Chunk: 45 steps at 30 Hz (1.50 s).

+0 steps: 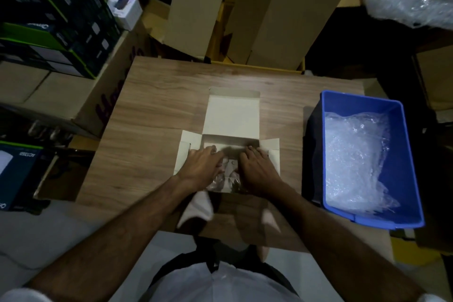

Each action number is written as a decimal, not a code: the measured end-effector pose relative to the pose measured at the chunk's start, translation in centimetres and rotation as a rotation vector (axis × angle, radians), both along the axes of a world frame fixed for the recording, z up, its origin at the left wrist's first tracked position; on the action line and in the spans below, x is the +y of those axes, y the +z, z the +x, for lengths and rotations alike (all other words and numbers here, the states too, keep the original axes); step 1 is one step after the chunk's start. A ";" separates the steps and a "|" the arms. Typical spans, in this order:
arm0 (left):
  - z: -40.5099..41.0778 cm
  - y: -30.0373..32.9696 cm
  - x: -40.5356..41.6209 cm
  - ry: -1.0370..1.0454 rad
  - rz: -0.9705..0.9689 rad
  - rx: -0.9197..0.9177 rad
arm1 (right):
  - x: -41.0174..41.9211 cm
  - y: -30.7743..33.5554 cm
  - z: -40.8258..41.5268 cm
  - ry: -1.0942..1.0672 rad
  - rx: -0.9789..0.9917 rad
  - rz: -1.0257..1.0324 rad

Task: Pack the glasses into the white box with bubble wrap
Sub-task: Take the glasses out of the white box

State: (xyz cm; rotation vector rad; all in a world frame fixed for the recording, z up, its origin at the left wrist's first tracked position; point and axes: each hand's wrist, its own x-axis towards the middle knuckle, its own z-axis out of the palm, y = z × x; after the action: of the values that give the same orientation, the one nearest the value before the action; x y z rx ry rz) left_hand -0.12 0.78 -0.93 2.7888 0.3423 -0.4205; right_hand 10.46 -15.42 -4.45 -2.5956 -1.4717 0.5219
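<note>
The white box (232,115) lies open in the middle of the wooden table (152,110), its lid folded back and side flaps spread. Both hands are inside it. My left hand (203,164) and my right hand (257,167) press down, palms down and fingers spread, on a bundle of clear bubble wrap (220,182) in the box. Something dark shows through the wrap between the hands; the glasses themselves are mostly hidden.
A blue plastic bin (407,218) holding more bubble wrap (355,159) stands at the table's right edge. Cardboard cartons (277,14) lean behind the table. Stacked product boxes (54,22) crowd the left side.
</note>
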 end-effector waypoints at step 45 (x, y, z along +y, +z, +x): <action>-9.4 -0.3 15.9 0.642 -0.039 -0.182 | 25.6 2.3 -2.2 0.127 0.174 0.158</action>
State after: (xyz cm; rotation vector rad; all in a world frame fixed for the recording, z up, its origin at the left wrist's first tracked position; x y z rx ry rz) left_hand -9.51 16.67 -1.21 2.4646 1.1146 -0.0177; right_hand 8.23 10.14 -2.13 -2.2864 -1.5577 0.6021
